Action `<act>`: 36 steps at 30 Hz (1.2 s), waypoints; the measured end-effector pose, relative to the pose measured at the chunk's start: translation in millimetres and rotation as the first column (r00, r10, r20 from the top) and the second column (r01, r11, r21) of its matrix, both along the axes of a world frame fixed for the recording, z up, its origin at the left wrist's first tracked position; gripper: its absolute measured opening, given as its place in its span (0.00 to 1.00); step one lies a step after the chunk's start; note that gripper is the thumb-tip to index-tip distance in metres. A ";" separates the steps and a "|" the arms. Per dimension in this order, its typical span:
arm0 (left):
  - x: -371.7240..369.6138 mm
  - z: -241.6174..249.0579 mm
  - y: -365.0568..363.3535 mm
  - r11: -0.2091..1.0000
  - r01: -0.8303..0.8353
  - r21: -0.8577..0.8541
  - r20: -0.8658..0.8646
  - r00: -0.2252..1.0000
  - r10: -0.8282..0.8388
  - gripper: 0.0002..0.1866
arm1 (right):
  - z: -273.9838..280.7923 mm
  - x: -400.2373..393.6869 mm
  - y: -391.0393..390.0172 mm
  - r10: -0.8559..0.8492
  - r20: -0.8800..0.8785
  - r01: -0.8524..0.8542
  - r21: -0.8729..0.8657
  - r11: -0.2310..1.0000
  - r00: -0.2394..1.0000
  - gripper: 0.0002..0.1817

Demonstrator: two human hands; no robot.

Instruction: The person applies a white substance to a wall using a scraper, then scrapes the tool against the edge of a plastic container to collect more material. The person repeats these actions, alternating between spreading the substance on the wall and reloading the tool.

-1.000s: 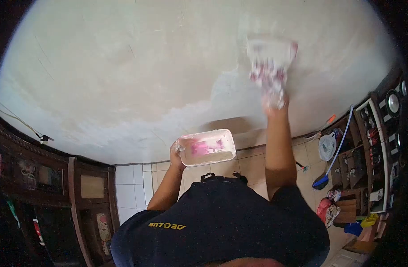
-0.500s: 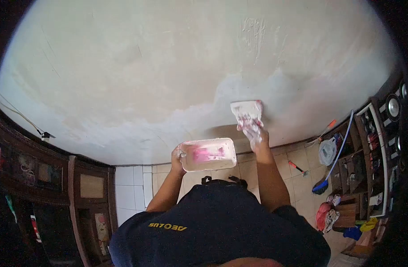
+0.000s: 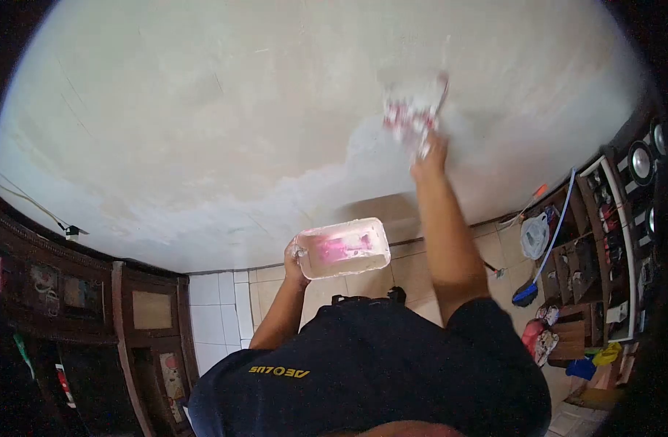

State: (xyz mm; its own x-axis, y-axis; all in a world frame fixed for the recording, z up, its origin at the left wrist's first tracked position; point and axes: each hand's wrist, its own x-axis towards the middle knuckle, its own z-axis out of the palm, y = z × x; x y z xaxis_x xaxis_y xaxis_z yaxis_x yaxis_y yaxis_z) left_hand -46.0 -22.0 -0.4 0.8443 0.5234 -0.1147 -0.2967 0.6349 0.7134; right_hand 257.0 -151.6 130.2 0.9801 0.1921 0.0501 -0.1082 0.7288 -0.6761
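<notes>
My left hand (image 3: 296,264) grips the left end of a rectangular plastic tub (image 3: 350,272). Pink and white paste is smeared over the tub's inside. Farther up, my right hand (image 3: 428,151), coated in white, is closed around a wide putty knife (image 3: 414,93), blurred by motion. White and reddish paste clings to the knife, and its blade lies at or very near the wall (image 3: 275,109). A paler, smoother coat covers the lower part of the wall. Whether the blade touches the wall is hard to tell.
Dark wooden cabinets (image 3: 150,298) stand at left. At right is a shelf rack (image 3: 574,266) with a white plastic bag (image 3: 535,237), a blue-headed broom (image 3: 525,293) and cloths (image 3: 544,341) near it. Tiled floor (image 3: 319,291) lies below the wall.
My right hand has swept the putty knife up the wall, and ridges of paste seen there earlier are now gone or spread. The tub in my left hand has barely moved.
</notes>
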 end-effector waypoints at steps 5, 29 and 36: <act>0.5 -20.7 16.1 0.998 0.053 0.028 -0.075 0.996 -0.051 0.20 | -128.5 -65.0 -47.2 0.416 -0.262 -0.438 -0.028 0.898 0.871 0.23; 9.1 -15.9 -6.4 1.000 0.001 0.008 0.001 1.000 -0.001 0.21 | -159.8 -61.3 -120.3 0.381 -0.346 -0.445 -0.127 0.887 0.858 0.20; 15.5 -21.9 -14.2 0.999 0.006 -0.047 0.033 0.999 -0.005 0.30 | 69.8 -11.4 -76.5 0.290 0.389 -0.281 -0.081 0.956 0.874 0.22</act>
